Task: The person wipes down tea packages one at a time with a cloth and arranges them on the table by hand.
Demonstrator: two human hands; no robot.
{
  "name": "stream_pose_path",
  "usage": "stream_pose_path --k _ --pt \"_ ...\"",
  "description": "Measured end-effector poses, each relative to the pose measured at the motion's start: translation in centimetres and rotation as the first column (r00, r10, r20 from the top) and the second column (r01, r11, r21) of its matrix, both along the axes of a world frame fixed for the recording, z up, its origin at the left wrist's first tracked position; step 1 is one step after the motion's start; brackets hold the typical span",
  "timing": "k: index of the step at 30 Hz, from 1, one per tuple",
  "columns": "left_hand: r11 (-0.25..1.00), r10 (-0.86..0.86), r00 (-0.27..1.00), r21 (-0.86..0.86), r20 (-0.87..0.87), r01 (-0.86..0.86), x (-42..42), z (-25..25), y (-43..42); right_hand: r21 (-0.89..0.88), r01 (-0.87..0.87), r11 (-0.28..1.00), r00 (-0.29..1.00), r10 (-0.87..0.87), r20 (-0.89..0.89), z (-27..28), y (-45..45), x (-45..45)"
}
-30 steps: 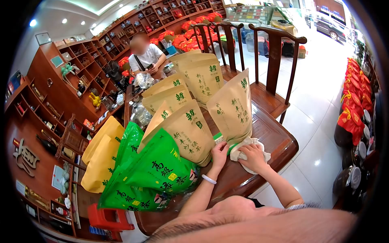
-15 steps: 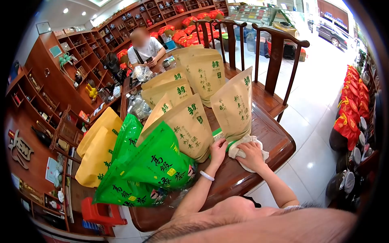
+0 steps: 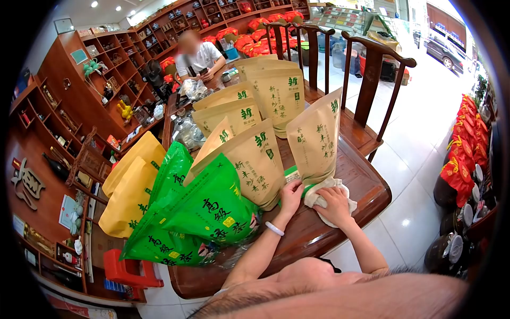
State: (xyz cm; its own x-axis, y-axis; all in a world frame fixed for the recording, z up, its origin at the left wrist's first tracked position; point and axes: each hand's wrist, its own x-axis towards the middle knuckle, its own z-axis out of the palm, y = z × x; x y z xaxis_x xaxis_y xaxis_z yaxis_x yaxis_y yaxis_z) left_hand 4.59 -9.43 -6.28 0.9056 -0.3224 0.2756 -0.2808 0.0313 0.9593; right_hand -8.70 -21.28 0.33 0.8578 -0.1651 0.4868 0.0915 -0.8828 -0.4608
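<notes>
We rest our right hand (image 3: pixel 334 206) on the white cloth (image 3: pixel 312 199) on the wooden table (image 3: pixel 366 178), fingers bent over it, while our left hand (image 3: pixel 290 196) is by the foot of the standing kraft bag (image 3: pixel 314 139); we cannot tell whether either hand's fingers are clamped

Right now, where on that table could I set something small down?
The table is bare between the rightmost brown bag, the cloth under the right hand and the table's right edge. Another patch lies between the two forearms. The left side is crowded with green bags and yellow bags; more brown bags stand farther back.
</notes>
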Motion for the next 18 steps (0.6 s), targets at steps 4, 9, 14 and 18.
stream_pose_path --k 4,9,14,18 --pt "0.999 0.008 1.0 0.03 0.028 -0.009 -0.01 0.05 0.04 0.001 -0.003 1.0 1.0 0.003 0.0 -0.03 -0.07 0.03" --pt "1.0 0.014 0.999 0.019 0.033 -0.015 -0.06 0.12 -0.06 0.006 -0.003 1.0 1.0 0.003 -0.002 0.02 -0.06 0.04" --pt "0.996 -0.03 0.999 0.089 0.034 0.026 -0.1 0.6 0.27 0.006 -0.003 1.0 1.0 0.003 0.017 -0.09 -0.08 0.08" --pt "0.998 -0.028 0.999 0.058 0.017 0.027 -0.13 0.6 0.17 0.009 -0.008 1.0 1.0 0.008 0.021 0.15 0.02 0.07"
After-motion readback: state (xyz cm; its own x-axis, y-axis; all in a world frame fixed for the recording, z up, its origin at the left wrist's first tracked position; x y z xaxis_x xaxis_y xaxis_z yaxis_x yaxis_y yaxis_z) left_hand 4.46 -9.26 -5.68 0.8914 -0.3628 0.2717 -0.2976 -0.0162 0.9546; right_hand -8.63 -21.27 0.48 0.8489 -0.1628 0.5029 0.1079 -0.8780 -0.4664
